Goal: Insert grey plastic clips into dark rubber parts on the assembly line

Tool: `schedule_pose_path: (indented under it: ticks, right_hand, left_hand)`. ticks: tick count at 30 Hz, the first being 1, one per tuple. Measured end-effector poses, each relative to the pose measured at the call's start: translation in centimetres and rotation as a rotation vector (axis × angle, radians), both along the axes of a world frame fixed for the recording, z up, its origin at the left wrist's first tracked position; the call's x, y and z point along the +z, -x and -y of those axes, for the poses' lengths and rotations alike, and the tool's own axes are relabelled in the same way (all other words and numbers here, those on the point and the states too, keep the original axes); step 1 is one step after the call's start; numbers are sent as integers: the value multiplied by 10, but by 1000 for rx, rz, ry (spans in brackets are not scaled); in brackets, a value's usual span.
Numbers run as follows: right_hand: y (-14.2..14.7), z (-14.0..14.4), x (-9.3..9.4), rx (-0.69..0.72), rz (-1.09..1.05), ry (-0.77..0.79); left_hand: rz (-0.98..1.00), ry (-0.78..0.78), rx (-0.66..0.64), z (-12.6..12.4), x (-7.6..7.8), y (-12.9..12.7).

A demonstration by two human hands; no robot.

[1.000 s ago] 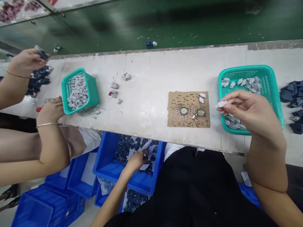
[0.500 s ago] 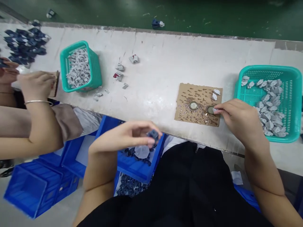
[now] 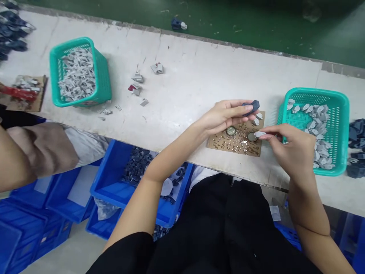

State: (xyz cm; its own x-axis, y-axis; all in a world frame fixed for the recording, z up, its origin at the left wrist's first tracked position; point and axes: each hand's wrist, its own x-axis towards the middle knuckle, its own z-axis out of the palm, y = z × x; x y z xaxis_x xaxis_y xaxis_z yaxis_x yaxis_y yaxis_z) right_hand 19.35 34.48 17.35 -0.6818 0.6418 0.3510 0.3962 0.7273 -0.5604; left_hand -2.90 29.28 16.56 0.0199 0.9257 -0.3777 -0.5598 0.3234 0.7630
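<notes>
One pale bench point(image 3: 182, 83), with the left hand point(image 3: 218, 116) and the right hand point(image 3: 295, 146) both over it, each gripping something small.

Below the bench's near edge, a blue crate point(image 3: 114, 188) contains dark pieces point(image 3: 137, 163). On the bench, the wider green basket point(image 3: 345, 131), beside the right hand, holds pale pieces point(image 3: 321, 148); the narrower green basket point(image 3: 102, 76), far to the left, is heaped with light-grey bits point(image 3: 78, 76). Between them lies a cardboard sheet point(image 3: 239, 149) spotted with glossy brown drops. Half curled, the left hand pinches a dark-blue component point(image 3: 252, 108) above the sheet's far side. Two round discs point(image 3: 230, 131) rest on the sheet. The right hand's thumb and forefinger close on a whitish piece point(image 3: 259, 134), its tip at the nearer disc; contact cannot be told.
</notes>
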Motion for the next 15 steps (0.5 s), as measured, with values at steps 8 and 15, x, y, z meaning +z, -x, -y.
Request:
schedule_pose_path:
  ticks: [8,15]
  right_hand:
    - [-3,8,9,-167,-449,13]
    - [-10,11,6,-39,-361,-29]
  left_hand:
    - [325,-13,-177,16,-16,-22]
    - [334,-6,-285,18,-16,-27]
